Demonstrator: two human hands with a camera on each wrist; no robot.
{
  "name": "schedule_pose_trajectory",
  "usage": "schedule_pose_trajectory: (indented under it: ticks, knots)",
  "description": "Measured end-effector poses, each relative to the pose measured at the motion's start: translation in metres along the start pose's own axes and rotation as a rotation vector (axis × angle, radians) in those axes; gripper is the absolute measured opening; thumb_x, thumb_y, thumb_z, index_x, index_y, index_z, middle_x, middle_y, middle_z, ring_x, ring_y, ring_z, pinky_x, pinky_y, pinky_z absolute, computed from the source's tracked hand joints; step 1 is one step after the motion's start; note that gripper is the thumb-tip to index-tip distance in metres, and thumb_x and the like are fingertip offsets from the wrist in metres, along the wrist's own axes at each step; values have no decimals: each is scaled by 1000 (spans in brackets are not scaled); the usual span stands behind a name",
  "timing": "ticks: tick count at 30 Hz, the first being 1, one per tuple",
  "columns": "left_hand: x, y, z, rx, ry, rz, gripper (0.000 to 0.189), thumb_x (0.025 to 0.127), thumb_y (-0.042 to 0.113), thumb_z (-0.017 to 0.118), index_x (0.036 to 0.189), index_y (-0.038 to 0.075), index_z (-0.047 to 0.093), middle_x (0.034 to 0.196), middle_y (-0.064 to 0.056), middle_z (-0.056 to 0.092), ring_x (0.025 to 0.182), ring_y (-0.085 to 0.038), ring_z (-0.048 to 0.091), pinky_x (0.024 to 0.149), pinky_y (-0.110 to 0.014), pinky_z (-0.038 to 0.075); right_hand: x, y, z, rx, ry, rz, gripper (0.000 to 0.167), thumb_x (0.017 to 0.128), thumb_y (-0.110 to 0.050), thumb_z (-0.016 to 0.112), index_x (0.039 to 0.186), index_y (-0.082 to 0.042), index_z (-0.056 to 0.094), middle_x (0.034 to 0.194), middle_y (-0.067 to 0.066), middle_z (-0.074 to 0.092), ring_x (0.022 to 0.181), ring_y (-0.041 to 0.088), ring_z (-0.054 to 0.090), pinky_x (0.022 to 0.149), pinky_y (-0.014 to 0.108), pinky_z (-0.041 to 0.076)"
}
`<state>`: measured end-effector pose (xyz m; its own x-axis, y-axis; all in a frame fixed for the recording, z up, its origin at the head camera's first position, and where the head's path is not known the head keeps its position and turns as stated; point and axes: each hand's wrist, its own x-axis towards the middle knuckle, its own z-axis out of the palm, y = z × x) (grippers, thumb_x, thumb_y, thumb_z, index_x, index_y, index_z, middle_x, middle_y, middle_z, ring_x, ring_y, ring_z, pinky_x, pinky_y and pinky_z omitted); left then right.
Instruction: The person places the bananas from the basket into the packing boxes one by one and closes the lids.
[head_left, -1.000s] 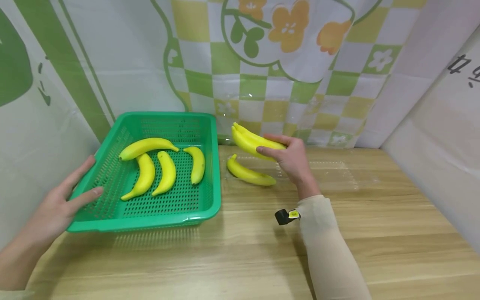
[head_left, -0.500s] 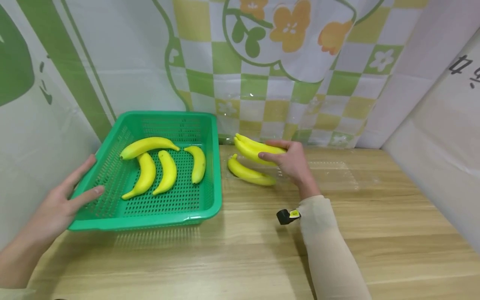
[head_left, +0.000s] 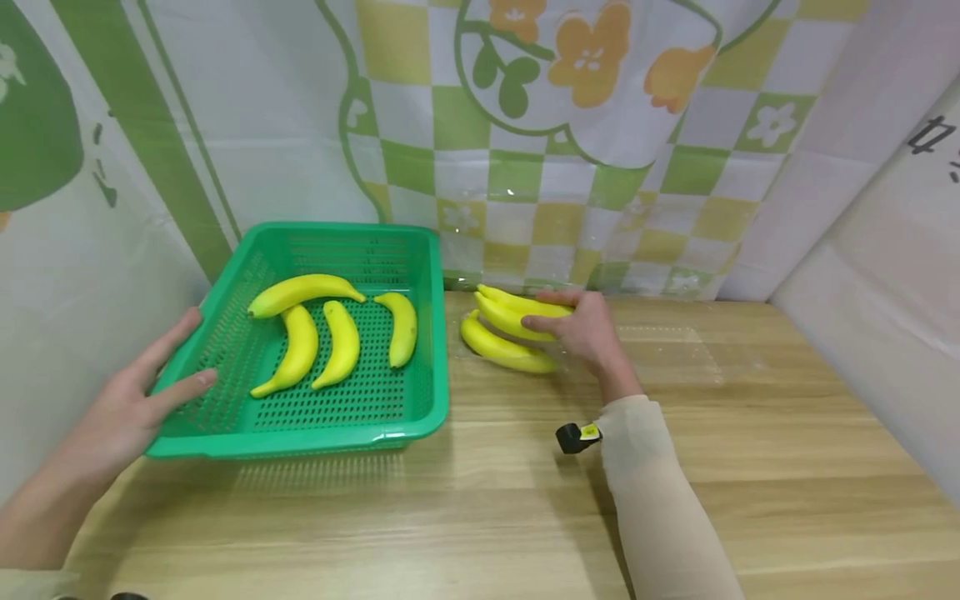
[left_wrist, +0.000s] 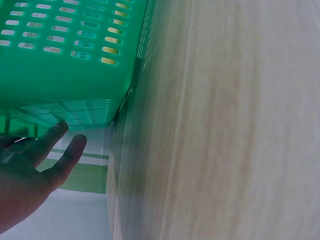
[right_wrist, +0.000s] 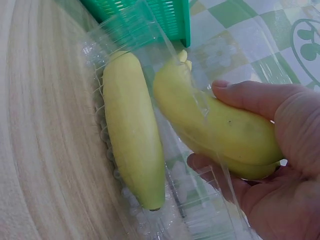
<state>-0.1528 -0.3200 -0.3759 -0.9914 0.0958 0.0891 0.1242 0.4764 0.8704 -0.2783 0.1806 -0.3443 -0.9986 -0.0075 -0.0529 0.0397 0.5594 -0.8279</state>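
My right hand [head_left: 588, 329] grips two bananas [head_left: 510, 311] held together, thumb on the near side, fingers on the far side. They are low over a clear plastic tray [right_wrist: 165, 32], close behind a single banana [head_left: 506, 348] that lies in it. In the right wrist view that single banana [right_wrist: 132, 130] is apart from the held bananas [right_wrist: 220, 127]. My left hand [head_left: 123, 408] holds the left side of a green perforated basket [head_left: 300, 446], thumb over the rim and fingers outside. Several bananas lie in the basket, one resting partly across another [head_left: 296, 354].
The basket stands left on a wood-grain table [head_left: 480, 525]. Right of the right hand, the clear tray continues [head_left: 667, 350]. A patterned cloth [head_left: 510, 179] hangs as a wall behind, and pale walls [head_left: 900, 267] close off both sides.
My right hand has lowered the two bananas toward the clear tray, near the single banana. The left hand stays on the basket. The head view has shifted slightly.
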Motion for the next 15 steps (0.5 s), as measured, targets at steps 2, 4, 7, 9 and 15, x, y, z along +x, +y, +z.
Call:
schedule_pose_trajectory:
  ticks: [2,4,7,9,15]
  knots:
    - [1,-1,0,2,3,2,75,114,28,51,170,42,3,171,32,-4,163,-25,-17,128,-62,-17,0,0,0,-17,2,8,56,88,-31,89,140,-19,72,160,3,56,159,30,37,128,50,36]
    - [2,-2,0,5,5,3,75,113,29,51,170,41,3,172,32,-3,164,-26,-16,128,-63,-15,0,0,0,-33,-1,12,56,89,-31,88,141,-19,71,161,4,55,159,31,36,128,50,36]
    - [2,-3,0,10,5,3,75,113,29,52,170,42,4,172,32,-3,164,-28,-15,128,-64,-14,-2,0,0,-57,-5,12,57,90,-32,87,142,-18,70,162,4,54,160,32,34,129,52,34]
    - [2,-3,0,20,7,2,75,113,30,52,169,44,4,172,32,-3,164,-29,-13,132,-56,-11,-2,0,1,-73,-9,9,57,91,-33,87,142,-18,69,162,5,54,160,33,33,130,53,33]
    - [1,-4,-2,28,9,-6,75,113,31,51,169,45,3,171,32,-3,164,-29,-12,134,-47,-9,0,2,6,-131,-6,-10,55,92,-33,86,142,-16,70,159,7,57,159,34,37,129,53,34]
